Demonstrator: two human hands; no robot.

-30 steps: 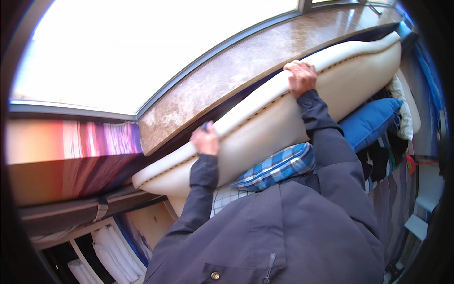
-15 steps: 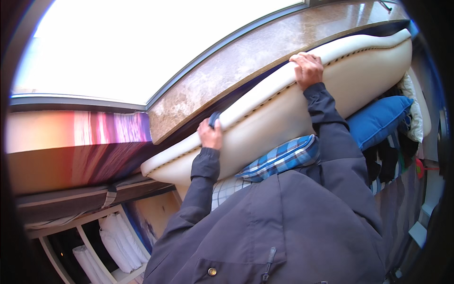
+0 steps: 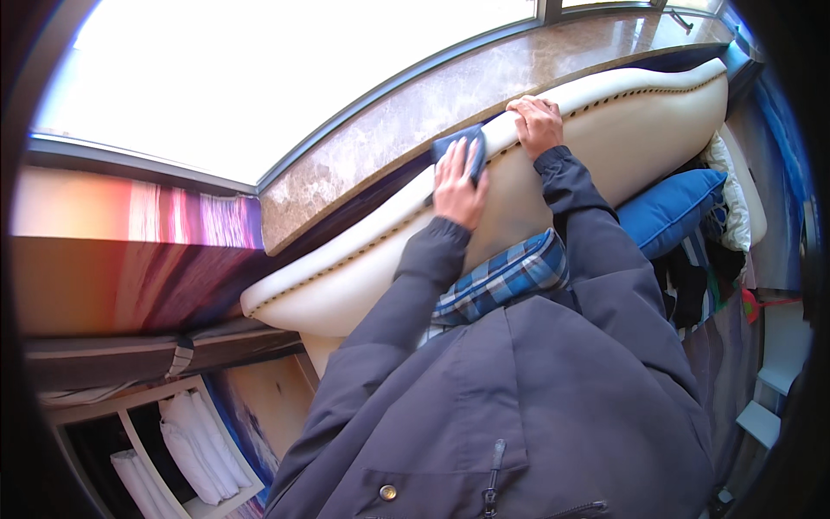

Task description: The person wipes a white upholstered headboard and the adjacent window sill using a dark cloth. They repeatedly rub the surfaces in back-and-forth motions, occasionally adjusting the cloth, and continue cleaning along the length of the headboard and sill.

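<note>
A cream padded headboard (image 3: 622, 130), edged with a row of dark studs, runs diagonally across the view. Its top edge is under my left hand (image 3: 460, 192), which presses a dark blue cloth (image 3: 475, 137) flat against it with the fingers stretched over the cloth. Farther right, the fingers of my right hand (image 3: 538, 125) are curled over the same top edge and grip it. Just below the headboard lie a blue checked pillow (image 3: 510, 275), partly covered by my jacket, and a plain blue cushion (image 3: 674, 212).
Behind the headboard is a brown marble windowsill (image 3: 346, 177) under a bright window (image 3: 259, 78). A shelf unit (image 3: 130, 424) holding white folded linens (image 3: 201, 445) stands at lower left. Dark clothes (image 3: 687, 281) lie at the right, beside a white pillow (image 3: 733, 195).
My left hand has slid right and up along the top edge with the cloth, which now shows more, and has come close to my right hand. My right hand keeps its hold.
</note>
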